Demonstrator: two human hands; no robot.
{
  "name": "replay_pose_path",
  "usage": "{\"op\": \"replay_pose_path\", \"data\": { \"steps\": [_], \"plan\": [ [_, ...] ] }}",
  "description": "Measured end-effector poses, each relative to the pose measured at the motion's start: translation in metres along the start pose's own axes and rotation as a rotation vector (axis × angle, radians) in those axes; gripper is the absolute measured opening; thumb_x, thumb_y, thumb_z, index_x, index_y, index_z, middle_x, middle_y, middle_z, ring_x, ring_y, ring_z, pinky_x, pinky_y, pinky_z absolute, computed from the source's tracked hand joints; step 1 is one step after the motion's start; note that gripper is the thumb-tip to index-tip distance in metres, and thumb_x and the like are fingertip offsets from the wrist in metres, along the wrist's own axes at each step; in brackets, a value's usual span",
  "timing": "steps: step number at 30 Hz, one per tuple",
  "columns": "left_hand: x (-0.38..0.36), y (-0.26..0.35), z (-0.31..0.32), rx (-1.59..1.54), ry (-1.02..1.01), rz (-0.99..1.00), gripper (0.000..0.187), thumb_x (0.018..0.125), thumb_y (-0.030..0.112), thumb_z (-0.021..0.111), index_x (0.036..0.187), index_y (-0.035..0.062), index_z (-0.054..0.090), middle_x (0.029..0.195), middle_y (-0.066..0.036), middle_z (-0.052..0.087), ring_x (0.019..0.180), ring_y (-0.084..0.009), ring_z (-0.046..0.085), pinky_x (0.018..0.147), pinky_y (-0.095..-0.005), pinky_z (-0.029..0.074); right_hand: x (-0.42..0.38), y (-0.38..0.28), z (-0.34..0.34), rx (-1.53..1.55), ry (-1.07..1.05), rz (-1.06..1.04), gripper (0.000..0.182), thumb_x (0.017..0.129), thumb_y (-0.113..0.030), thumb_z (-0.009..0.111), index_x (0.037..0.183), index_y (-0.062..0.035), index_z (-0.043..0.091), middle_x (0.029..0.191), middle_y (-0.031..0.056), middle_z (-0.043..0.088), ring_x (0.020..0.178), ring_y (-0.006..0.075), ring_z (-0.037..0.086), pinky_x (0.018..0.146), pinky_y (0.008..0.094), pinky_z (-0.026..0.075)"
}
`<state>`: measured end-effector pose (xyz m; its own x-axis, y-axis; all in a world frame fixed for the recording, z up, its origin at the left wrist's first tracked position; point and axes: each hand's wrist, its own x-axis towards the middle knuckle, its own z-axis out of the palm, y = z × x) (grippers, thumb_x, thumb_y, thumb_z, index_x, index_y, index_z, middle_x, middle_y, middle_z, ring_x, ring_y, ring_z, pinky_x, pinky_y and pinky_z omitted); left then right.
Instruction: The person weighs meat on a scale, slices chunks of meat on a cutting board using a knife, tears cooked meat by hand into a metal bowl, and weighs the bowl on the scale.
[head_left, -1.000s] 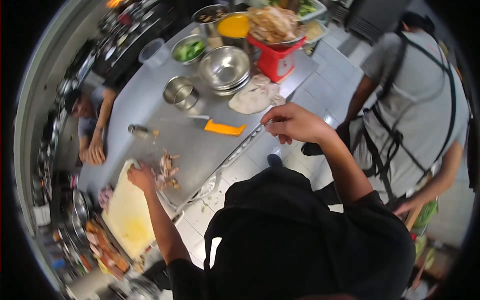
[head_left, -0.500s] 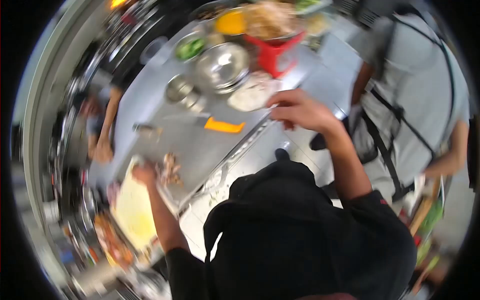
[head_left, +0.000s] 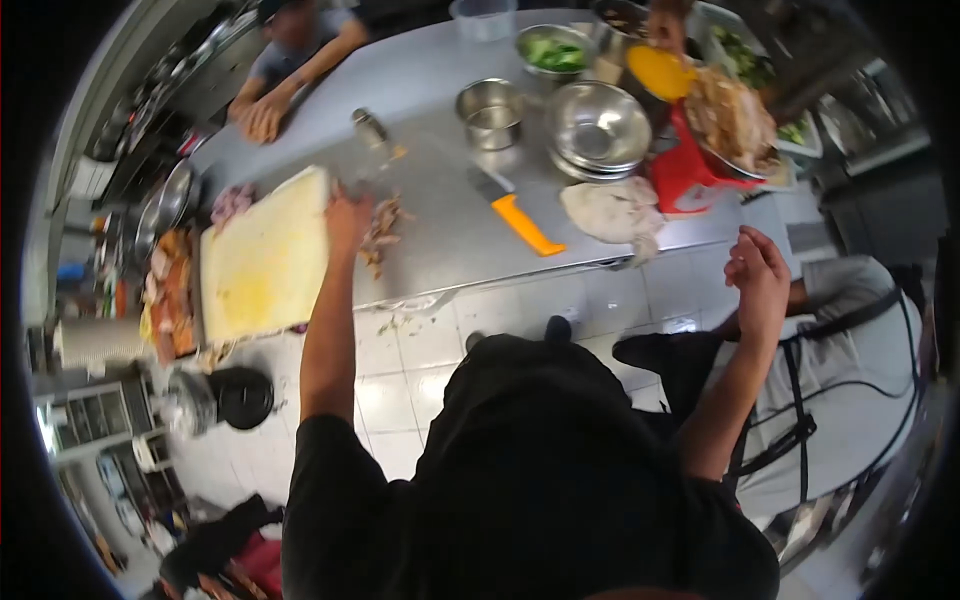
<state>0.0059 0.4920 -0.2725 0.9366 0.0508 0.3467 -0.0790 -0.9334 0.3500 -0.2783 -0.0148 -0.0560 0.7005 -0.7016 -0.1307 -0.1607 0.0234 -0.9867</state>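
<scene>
My left hand (head_left: 347, 215) is at the right edge of a white cutting board (head_left: 262, 260) with a yellow stain. Its fingers stretch along the board's edge, slightly blurred. Brown meat scraps (head_left: 382, 232) lie on the metal table just right of that hand. My right hand (head_left: 757, 262) is raised past the table's front edge, fingers curled in, with nothing visible in them. Nearest to it are a red container (head_left: 690, 180) and a pale, floppy piece of food (head_left: 612, 210). A knife with an orange handle (head_left: 528, 225) lies mid-table, its blade pointing away from me.
Steel bowls (head_left: 600, 128), a steel pot (head_left: 490, 113) and a bowl of greens (head_left: 552, 52) stand farther back. Shredded meat (head_left: 730, 120) is heaped above the red container. One person leans on the far edge; another in grey (head_left: 840, 400) is close on my right.
The view has turned, so the table now lies straight ahead. My right hand has moved away from the pale food and the table edge. My left hand remains by the cutting board.
</scene>
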Motion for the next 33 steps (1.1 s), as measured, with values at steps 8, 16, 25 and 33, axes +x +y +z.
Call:
{"op": "replay_pose_path", "data": {
  "steps": [8,16,25,33],
  "plan": [
    [0.004,0.025,-0.017,0.073,-0.115,-0.232,0.057,0.079,0.037,0.060,0.125,0.0044,0.054,0.116,-0.024,0.058,0.109,-0.0425,0.053,0.093,-0.0492,0.044,-0.012,0.007,-0.028,-0.032,0.076,0.025,0.024,0.088,-0.011,0.058,0.109,0.0021,0.058,0.079,0.0035,0.058,0.056,0.0096,0.055,0.047,0.0215,0.042],
    [-0.035,0.053,-0.030,-0.252,-0.286,-0.175,0.052,0.079,0.042,0.061,0.117,0.0067,0.062,0.118,-0.019,0.058,0.114,-0.0366,0.051,0.096,-0.0486,0.041,-0.033,0.024,0.030,-0.145,-0.195,0.186,0.024,0.088,-0.010,0.061,0.109,0.0033,0.059,0.076,0.0052,0.058,0.054,0.0105,0.057,0.043,0.0226,0.042],
    [-0.057,0.049,-0.075,-0.372,-0.144,-0.103,0.066,0.075,0.041,0.068,0.123,-0.0019,0.056,0.122,-0.025,0.053,0.116,-0.0388,0.048,0.099,-0.0441,0.039,-0.039,0.032,0.076,-0.268,-0.410,0.192,0.022,0.087,-0.008,0.062,0.106,0.0026,0.061,0.075,0.0045,0.059,0.056,0.0100,0.056,0.046,0.0228,0.043],
    [-0.100,0.052,-0.100,-0.289,-0.157,-0.153,0.070,0.069,0.030,0.077,0.127,0.0001,0.051,0.123,-0.023,0.052,0.115,-0.0394,0.048,0.098,-0.0443,0.041,-0.046,0.040,0.144,-0.436,-0.691,0.116,0.024,0.086,-0.007,0.061,0.107,0.0037,0.061,0.074,0.0052,0.060,0.056,0.0107,0.056,0.047,0.0234,0.043]
  ]
}}
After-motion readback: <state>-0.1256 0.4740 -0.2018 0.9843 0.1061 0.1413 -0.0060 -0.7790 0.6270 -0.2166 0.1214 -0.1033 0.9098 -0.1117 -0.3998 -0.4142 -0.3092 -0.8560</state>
